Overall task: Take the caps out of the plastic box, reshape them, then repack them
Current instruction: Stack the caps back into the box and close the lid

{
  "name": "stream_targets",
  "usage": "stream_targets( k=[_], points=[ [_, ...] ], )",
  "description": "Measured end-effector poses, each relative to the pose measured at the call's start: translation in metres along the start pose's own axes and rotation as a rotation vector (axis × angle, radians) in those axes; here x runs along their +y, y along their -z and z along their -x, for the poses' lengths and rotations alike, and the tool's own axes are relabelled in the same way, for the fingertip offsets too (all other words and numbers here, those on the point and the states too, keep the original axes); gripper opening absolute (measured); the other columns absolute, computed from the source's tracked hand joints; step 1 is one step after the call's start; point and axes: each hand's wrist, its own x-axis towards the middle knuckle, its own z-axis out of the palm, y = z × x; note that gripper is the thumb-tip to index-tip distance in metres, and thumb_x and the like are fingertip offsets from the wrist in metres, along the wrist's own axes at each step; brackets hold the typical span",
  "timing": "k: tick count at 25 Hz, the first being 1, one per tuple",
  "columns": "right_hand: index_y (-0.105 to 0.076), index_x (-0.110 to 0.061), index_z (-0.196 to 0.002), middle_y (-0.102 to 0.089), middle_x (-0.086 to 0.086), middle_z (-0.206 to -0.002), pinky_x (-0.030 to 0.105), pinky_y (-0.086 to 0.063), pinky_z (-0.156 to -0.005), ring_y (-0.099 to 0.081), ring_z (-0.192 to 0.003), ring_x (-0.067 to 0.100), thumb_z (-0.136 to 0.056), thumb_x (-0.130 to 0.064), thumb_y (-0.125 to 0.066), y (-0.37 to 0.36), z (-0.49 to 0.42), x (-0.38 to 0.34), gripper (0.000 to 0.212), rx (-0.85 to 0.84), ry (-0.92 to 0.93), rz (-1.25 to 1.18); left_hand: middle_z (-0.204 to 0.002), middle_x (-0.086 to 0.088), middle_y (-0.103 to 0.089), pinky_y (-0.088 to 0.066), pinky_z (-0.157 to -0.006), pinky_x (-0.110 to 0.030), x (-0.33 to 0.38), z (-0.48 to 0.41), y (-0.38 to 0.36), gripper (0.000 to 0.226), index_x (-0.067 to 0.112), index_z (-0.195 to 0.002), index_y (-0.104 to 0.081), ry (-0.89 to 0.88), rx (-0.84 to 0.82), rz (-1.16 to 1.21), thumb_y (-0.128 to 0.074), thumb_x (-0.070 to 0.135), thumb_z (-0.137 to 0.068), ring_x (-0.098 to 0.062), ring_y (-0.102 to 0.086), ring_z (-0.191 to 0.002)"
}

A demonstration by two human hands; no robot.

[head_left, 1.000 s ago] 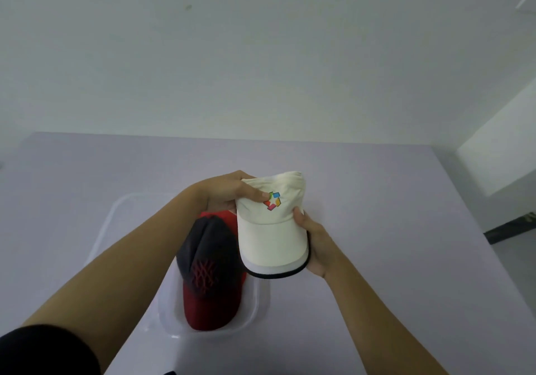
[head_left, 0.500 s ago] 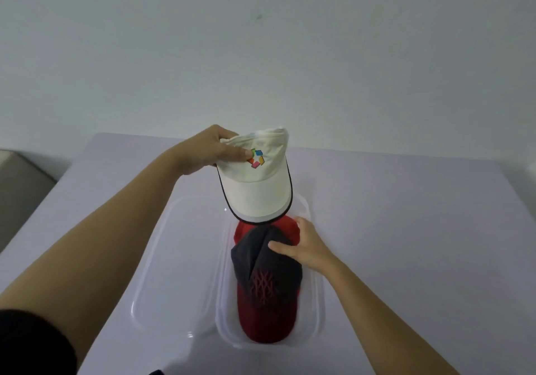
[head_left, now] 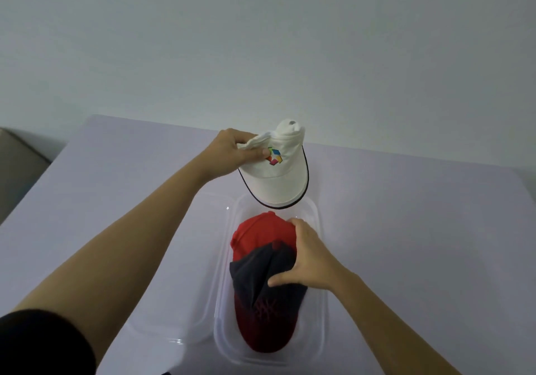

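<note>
My left hand point(head_left: 232, 154) grips the crumpled crown of a white cap point(head_left: 275, 180) with a coloured logo and holds it above the far end of the clear plastic box point(head_left: 319, 331), brim hanging down. Inside the box lies a red and dark grey cap point(head_left: 261, 311). My right hand point(head_left: 307, 261) grips that cap's folded crown, thumb on the dark panel, fingers curled over the red fabric.
The box's clear lid point(head_left: 179, 302) lies flat on the lilac table point(head_left: 420, 229) directly left of the box. A pale wall stands behind the table. A grey piece of furniture point(head_left: 17, 171) shows past the table's left edge.
My right hand let go of the white cap and dropped onto the red and grey cap in the box. My left hand carried the white cap up and away, alone.
</note>
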Motion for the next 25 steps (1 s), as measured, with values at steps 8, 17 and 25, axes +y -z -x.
stream_targets(
  k=[8, 17, 25],
  points=[
    [-0.011, -0.026, -0.142, -0.026, -0.004, -0.138, 0.034, -0.028, -0.112, -0.028, -0.127, 0.013, -0.055, -0.062, -0.078, -0.003, 0.017, 0.001, 0.116, 0.075, 0.141, 0.070, -0.070, 0.019, -0.067, -0.041, -0.069, -0.016, -0.049, -0.005, -0.047, 0.010, 0.032, -0.072, -0.072, 0.189, -0.487, -0.268, -0.071, 0.028, -0.081, 0.006, -0.056, -0.065],
    [-0.037, -0.026, -0.125, -0.039, -0.013, -0.123, 0.039, -0.041, -0.098, -0.041, -0.110, 0.011, -0.085, -0.028, -0.055, 0.014, -0.014, 0.034, 0.044, 0.475, 0.173, -0.122, -0.076, 0.003, -0.068, -0.044, -0.075, -0.027, -0.082, -0.010, -0.059, 0.030, 0.013, -0.076, -0.072, 0.366, -0.519, -0.178, -0.062, 0.041, -0.072, -0.013, -0.059, -0.072],
    [-0.053, -0.021, -0.111, -0.064, -0.002, -0.108, 0.039, -0.034, -0.087, -0.048, -0.105, 0.023, -0.096, -0.045, -0.040, 0.045, -0.074, 0.057, 0.031, 0.032, 0.083, 0.581, -0.114, 0.008, -0.062, -0.039, -0.091, -0.027, -0.091, -0.011, -0.062, 0.034, 0.024, -0.116, -0.064, 0.259, -0.508, -0.402, -0.059, 0.039, -0.085, -0.012, -0.053, -0.106]
  ],
)
